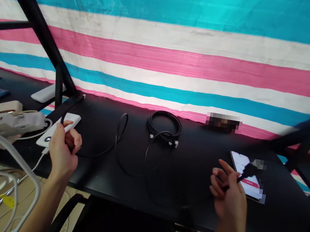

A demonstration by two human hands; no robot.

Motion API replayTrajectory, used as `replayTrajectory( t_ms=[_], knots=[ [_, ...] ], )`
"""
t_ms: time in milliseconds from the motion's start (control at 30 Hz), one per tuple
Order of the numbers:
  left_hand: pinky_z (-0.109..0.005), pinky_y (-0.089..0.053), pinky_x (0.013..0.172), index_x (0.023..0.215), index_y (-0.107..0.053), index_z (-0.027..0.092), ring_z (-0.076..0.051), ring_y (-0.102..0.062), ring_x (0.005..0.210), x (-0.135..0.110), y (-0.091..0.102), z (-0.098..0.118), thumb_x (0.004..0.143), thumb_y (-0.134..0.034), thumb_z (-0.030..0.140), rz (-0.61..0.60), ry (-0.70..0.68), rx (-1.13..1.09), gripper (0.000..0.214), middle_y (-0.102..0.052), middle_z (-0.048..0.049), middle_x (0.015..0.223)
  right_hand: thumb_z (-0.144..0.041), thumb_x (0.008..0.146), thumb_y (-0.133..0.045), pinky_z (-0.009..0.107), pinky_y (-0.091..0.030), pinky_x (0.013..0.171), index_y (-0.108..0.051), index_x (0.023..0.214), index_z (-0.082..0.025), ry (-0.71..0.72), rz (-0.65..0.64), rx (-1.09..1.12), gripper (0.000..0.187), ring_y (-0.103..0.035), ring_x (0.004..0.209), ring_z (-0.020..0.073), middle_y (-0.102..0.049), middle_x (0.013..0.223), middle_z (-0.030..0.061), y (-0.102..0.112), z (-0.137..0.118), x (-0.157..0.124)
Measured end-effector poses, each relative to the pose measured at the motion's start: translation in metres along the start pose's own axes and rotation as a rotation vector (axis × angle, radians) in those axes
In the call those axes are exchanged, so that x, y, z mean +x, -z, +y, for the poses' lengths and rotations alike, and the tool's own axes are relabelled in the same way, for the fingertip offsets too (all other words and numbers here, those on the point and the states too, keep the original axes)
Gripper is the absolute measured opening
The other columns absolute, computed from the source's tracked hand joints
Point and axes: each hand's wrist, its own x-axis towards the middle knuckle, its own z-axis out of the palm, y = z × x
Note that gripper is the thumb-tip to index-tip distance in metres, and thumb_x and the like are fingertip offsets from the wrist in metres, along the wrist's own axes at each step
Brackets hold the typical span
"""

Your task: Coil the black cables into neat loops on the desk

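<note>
My left hand [64, 150] is closed round a black cable [116, 141], with a short end of it sticking up past the thumb. Above the table on the right, my right hand [230, 196] pinches the cable near a dark plug [249, 170]. Between the hands the cable sags in loose loops across the black table [97, 177]. A white power bank [74, 120] with a white lead lies behind my left hand. Under the plug rests a phone [238, 158] with its screen lit. A second black cable [149, 125] lies coiled at the back middle, its silver connectors showing.
White power strips and chargers [17, 120] with tangled white cables crowd the left side. Black metal bars [44, 46] slope up at both sides. Striped sheeting [164, 58] hangs behind the table. A black chair [126, 230] stands at the front edge.
</note>
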Motion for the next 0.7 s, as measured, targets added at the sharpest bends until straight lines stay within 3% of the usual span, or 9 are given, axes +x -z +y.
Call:
replayTrajectory(
  t_ms=[300,700],
  knots=[
    [-0.015,-0.016,0.032,0.084,-0.055,0.017,-0.007,-0.030,0.034,-0.006,-0.002,-0.011,0.087,-0.044,0.040,-0.117,0.052,0.284,0.026,-0.041,0.0052,0.039,-0.055,0.070,-0.065,0.014,-0.012,0.032,-0.067,0.093,-0.020,-0.062,-0.091,-0.064,0.041,-0.024,0.039,0.0008,-0.053,0.068,-0.0004,-0.001,0.007,0.000],
    [-0.015,-0.024,0.033,0.083,-0.056,0.017,-0.007,-0.033,0.033,-0.006,0.007,-0.013,0.086,-0.044,0.042,-0.198,0.060,0.388,0.027,-0.046,0.0042,0.041,-0.056,0.075,-0.057,0.016,-0.012,0.033,-0.064,0.099,-0.019,-0.029,-0.164,-0.247,0.044,-0.031,0.042,0.0035,-0.057,0.078,0.0038,-0.006,0.017,-0.003]
  ],
)
